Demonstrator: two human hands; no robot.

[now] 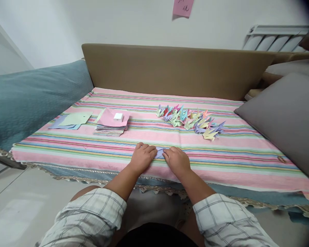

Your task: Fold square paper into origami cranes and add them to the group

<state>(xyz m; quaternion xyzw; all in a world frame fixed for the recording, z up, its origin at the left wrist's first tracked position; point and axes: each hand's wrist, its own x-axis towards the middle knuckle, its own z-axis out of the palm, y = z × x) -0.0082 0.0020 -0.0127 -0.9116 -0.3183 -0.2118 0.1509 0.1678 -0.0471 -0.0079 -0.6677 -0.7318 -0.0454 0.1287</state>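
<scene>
A small piece of folded light-purple paper (159, 152) lies on the striped cloth near the front edge. My left hand (143, 157) is closed on its left side, fingers curled and pressed down. From the right, my right hand (177, 160) grips the paper with thumb and fingertips. My fingers cover both ends, so only the middle shows. Beyond my right hand stand several folded paper cranes (185, 118) in many colours, grouped together. To the left, a stack of coloured paper (110, 128) has a small white box-like object (118, 117) on top.
Loose green and blue sheets (76, 119) lie at the far left. The pink striped cloth (144, 101) covers the sofa seat, with a brown backrest (170, 70) behind. A grey cushion (285, 120) leans at the right. A small brown item (281, 159) lies near it.
</scene>
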